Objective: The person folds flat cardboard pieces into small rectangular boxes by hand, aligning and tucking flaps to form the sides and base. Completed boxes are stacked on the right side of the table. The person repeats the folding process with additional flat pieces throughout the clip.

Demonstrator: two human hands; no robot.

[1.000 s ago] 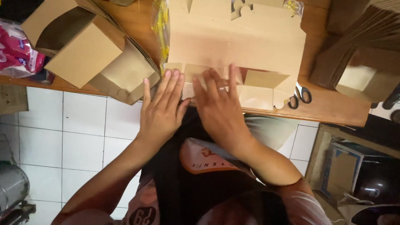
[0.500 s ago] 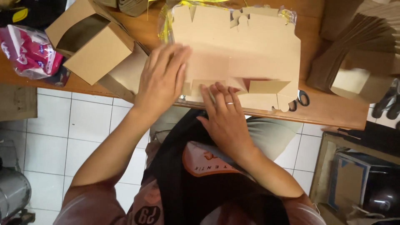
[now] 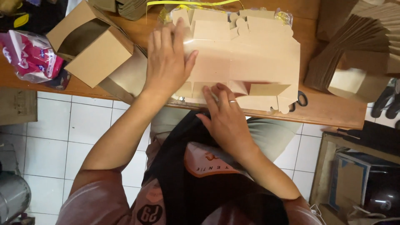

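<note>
A flat, die-cut cardboard box blank (image 3: 246, 62) lies on the wooden table (image 3: 325, 108) in front of me. My left hand (image 3: 166, 62) lies palm down with fingers spread on the blank's left part. My right hand (image 3: 227, 116), with a ring on one finger, presses its fingertips on the small flaps along the blank's near edge. Neither hand grips anything.
A folded open cardboard box (image 3: 89, 46) stands at the left, with a pink plastic bag (image 3: 31, 58) beside it. A stack of flat blanks (image 3: 358, 46) lies at the right. Scissors (image 3: 298, 100) rest near the table's front edge. Below is white tiled floor (image 3: 62, 129).
My left hand has slid from the near edge up onto the blank's left part. My right hand stays at the near flaps.
</note>
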